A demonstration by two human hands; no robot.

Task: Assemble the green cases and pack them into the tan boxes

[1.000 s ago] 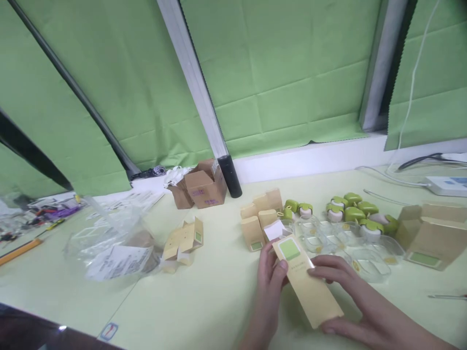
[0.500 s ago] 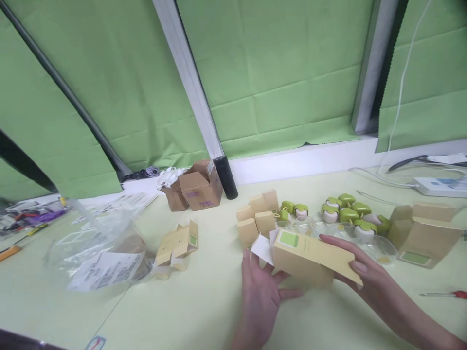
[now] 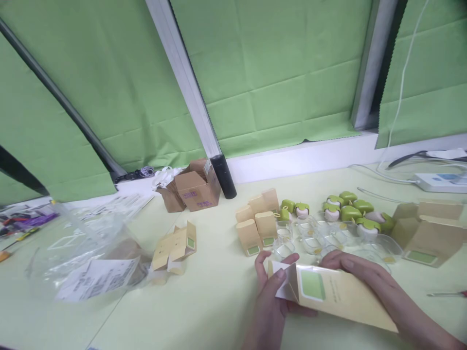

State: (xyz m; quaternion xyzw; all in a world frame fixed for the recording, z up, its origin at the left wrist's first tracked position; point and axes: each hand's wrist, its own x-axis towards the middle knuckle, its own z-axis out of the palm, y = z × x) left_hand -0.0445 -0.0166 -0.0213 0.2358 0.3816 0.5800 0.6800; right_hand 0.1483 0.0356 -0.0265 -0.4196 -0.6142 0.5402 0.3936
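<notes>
Both of my hands hold a long tan carton (image 3: pixel 339 296) with a green square label, lying sideways just above the pale table (image 3: pixel 204 301). My left hand (image 3: pixel 272 296) pinches its open left end, thumb on the white inner flap. My right hand (image 3: pixel 368 282) grips the carton's top edge with curled fingers. Just beyond the carton stand small tan boxes (image 3: pixel 257 223) and several clear plastic shells (image 3: pixel 310 238). Green and white heart-shaped items (image 3: pixel 350 211) lie behind the shells.
A clear plastic bag with printed sheets (image 3: pixel 87 257) lies at left, flattened tan cartons (image 3: pixel 175 245) beside it. Brown cardboard boxes (image 3: pixel 193 189) and a black cylinder (image 3: pixel 222 175) stand by the sill. An open tan box (image 3: pixel 426 233) sits at right, a white device (image 3: pixel 441 182) behind it.
The carton has turned from pointing away from me to lying sideways with its green label facing me. My left hand has closed on its open end, and the view has drifted slightly right.
</notes>
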